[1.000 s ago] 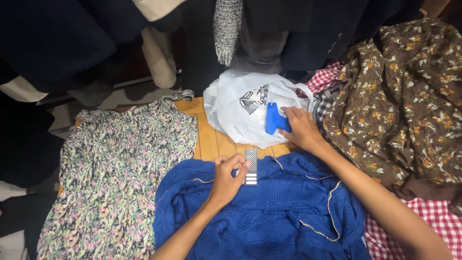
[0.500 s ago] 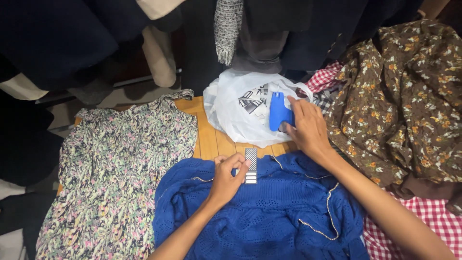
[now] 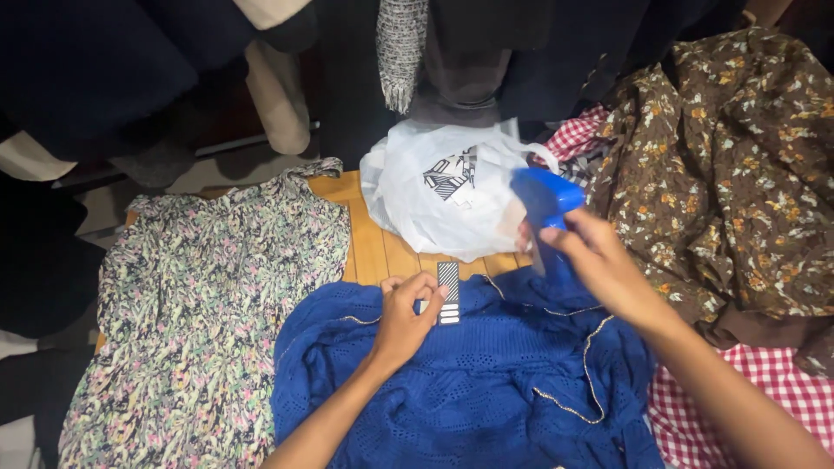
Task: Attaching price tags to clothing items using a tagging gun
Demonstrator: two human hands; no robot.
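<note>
A blue knitted garment (image 3: 469, 382) lies spread in front of me on a wooden table (image 3: 373, 243). My left hand (image 3: 407, 314) pinches its collar beside a small striped label (image 3: 447, 291). My right hand (image 3: 599, 260) is raised above the garment's upper right part and grips a blue plastic hand tool (image 3: 543, 204), blurred by motion. Right behind that tool sits a white plastic bag (image 3: 443, 195) with a dark print.
A floral patterned garment (image 3: 208, 313) covers the table's left side. A brown flowered garment (image 3: 730, 174) lies at the right over red checked cloth (image 3: 773, 391). Dark clothes (image 3: 104, 69) and a grey knit piece (image 3: 400, 48) hang along the back.
My right hand has lifted the blue tool off the white bag and brought it toward me, above the blue garment. My left hand stays at the collar.
</note>
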